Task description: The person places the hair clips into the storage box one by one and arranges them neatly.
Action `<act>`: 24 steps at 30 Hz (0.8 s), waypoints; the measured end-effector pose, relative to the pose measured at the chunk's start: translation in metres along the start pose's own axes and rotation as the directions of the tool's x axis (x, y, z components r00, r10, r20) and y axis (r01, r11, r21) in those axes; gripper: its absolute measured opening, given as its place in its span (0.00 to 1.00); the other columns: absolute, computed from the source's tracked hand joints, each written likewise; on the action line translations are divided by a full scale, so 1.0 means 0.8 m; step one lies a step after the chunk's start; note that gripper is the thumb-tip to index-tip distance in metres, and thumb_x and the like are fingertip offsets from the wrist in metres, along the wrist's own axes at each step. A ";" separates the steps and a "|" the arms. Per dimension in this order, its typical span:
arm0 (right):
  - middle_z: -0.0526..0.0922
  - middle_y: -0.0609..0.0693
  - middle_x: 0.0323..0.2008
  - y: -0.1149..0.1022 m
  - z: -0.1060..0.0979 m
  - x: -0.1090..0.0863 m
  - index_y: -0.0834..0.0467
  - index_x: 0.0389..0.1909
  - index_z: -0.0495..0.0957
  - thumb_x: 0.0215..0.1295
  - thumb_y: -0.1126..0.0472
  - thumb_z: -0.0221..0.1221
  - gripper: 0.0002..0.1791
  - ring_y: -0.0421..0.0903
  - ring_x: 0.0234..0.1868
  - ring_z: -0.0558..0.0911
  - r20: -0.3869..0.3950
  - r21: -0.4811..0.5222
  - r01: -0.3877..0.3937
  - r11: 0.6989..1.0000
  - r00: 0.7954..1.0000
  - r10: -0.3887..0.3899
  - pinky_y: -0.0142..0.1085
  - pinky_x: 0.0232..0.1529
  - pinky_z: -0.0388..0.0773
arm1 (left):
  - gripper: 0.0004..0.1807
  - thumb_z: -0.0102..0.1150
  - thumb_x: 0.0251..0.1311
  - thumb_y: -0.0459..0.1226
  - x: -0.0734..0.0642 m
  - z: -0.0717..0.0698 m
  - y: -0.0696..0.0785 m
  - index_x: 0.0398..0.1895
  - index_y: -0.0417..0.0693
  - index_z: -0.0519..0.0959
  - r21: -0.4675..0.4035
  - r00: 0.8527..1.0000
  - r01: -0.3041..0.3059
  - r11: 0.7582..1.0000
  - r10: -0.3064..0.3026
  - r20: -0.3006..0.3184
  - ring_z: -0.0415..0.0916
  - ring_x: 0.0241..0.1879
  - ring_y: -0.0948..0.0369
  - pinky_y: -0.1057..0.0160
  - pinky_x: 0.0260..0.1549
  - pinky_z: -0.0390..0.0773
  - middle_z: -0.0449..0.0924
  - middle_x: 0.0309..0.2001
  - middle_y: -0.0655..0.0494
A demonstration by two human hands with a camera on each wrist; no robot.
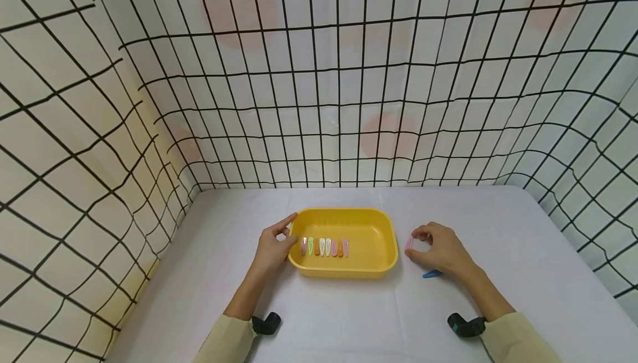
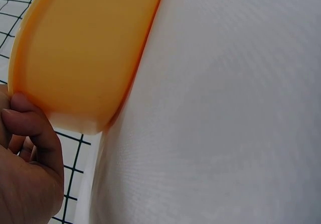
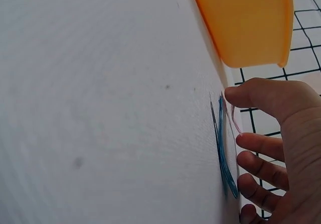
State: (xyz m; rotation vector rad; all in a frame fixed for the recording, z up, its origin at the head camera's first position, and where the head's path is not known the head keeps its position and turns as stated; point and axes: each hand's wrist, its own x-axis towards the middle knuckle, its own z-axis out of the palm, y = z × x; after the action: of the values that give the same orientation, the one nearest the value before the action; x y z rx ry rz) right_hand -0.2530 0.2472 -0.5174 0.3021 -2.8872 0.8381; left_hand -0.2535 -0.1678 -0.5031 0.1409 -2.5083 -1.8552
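Observation:
My left hand point(image 1: 271, 249) grips the left end of a yellow plastic tray point(image 1: 344, 272), its thumb over the rim. In the left wrist view, curled fingers point(image 2: 31, 126) lie against the tray's end. Inside the tray, several snap hair clips point(image 1: 328, 247) lie in a row, in pink, green, orange and white. To the right of the tray, my right hand point(image 1: 446, 249) pinches a pink hair clip point(image 1: 409, 242) between thumb and forefinger, close over the table. A blue hair clip point(image 1: 431, 274) lies on the cloth just below that hand, partly covered by it.
A white cloth covers the table point(image 1: 339, 313). Behind it and at both sides stands a black wire grid point(image 1: 339, 102) over pale sheeting. Black wrist cameras point(image 1: 467, 325) are strapped at both sleeves.

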 end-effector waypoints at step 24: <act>0.81 0.47 0.35 -0.019 -0.036 0.011 0.51 0.45 0.86 0.51 0.47 0.77 0.22 0.45 0.35 0.74 -0.086 0.032 0.190 0.981 0.979 -0.187 0.31 0.33 0.69 | 0.35 0.61 0.54 0.29 0.000 0.000 0.001 0.67 0.64 0.79 0.000 1.000 -0.001 1.000 0.001 -0.003 0.59 0.13 0.64 0.72 0.11 0.65 0.70 0.35 0.53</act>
State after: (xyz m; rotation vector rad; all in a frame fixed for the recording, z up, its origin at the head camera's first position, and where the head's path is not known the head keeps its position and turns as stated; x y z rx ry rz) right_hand -0.2566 0.2491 -0.4838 0.5235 -2.7152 0.8549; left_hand -0.2533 -0.1673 -0.5025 0.1426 -2.5060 -1.8528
